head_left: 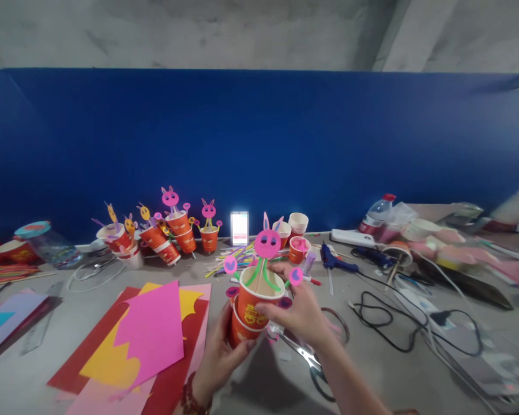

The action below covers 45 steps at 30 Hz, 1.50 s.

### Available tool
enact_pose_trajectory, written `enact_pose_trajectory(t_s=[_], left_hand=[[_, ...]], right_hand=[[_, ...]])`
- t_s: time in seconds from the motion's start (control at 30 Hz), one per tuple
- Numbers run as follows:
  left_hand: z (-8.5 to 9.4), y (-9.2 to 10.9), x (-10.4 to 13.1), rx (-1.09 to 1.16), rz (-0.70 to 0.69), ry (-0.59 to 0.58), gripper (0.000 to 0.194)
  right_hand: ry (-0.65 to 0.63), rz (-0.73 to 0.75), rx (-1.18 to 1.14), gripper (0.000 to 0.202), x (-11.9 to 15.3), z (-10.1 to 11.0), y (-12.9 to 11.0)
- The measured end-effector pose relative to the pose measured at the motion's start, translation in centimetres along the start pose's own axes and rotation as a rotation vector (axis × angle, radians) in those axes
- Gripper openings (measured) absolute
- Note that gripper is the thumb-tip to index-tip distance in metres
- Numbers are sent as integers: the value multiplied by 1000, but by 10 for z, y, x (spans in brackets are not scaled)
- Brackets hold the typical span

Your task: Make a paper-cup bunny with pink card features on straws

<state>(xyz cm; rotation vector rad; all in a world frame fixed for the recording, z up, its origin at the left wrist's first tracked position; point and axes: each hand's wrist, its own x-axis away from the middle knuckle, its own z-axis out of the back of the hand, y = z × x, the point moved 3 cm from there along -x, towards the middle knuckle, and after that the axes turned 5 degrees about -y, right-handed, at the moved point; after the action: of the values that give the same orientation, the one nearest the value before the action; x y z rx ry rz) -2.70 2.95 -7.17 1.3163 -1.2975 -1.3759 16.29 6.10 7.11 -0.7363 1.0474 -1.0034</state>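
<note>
Two red paper cups stand nested in front of me, held over the table. Out of the upper paper cup [248, 305] rises a pink paper bunny head on green pipe-cleaner-like strips, with round pink paws at the rim. My left hand [225, 349] is wrapped round the lower paper cup [239, 332] from the left and below. From the right, my right hand [296, 308] grips the upper cup, thumb on its front and fingers behind. Under my right wrist lie scissors [305, 353] on the table.
Coloured paper sheets [155, 334] lie at left. Behind are finished bunny cups [209, 236], a lit phone [240, 229], loose strips [225, 262] and more paper cups [298, 222]. A blue glue gun [337, 260], black cables [387, 317] and a bottle [376, 213] are at right.
</note>
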Motion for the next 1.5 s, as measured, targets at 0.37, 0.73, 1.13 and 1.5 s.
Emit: enact_pose_trajectory(t_s=[0.37, 0.73, 1.13, 1.5], left_hand=[[-6, 5, -3, 175, -25, 15, 80], [-2, -9, -3, 181, -36, 30, 78], [0, 18, -12, 221, -12, 56, 72], [93, 62, -41, 39, -102, 252, 66]], right_hand=[[28, -3, 112, 61, 5, -3, -6], [31, 60, 216, 62, 8, -5, -3], [11, 109, 31, 92, 12, -3, 4], [7, -70, 8, 61, 55, -31, 78]])
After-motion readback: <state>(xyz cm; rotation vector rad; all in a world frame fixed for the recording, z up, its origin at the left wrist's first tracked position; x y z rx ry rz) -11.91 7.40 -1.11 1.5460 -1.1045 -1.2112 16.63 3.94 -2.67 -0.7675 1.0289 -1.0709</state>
